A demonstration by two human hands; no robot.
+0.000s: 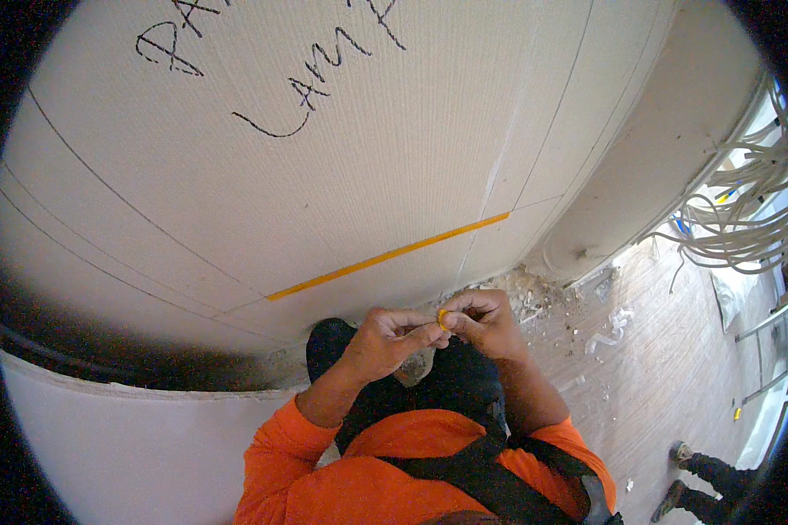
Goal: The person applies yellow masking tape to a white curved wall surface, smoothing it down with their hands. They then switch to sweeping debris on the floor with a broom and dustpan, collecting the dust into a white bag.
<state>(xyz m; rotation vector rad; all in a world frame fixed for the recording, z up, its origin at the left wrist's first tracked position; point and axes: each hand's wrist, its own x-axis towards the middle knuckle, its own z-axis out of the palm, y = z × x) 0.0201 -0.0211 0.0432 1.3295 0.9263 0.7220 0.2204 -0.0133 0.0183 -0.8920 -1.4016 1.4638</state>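
Both my hands meet low in front of the wall, fingertips almost touching. Between them is a small curled piece of yellow tape (pixel 444 319), partly covered by the fingers. My right hand (pixel 484 322) pinches it between thumb and fingers. My left hand (pixel 396 339) is closed in a pinch at its left side, fingertips against it. A straight strip of orange-yellow tape (pixel 390 256) runs slantwise on the beige ribbed wall panel (pixel 359 175), just beyond the hands. Thin pencil lines meet both ends of the strip.
Dark handwriting marks the upper panel. Rubble (pixel 525 297) lies along the wall's foot, with white scraps on the wood-look floor (pixel 604 402). Bundled pale cables (pixel 744 232) hang at the right. Another person's legs (pixel 714 486) show at the lower right. A white curved surface (pixel 140 446) lies left.
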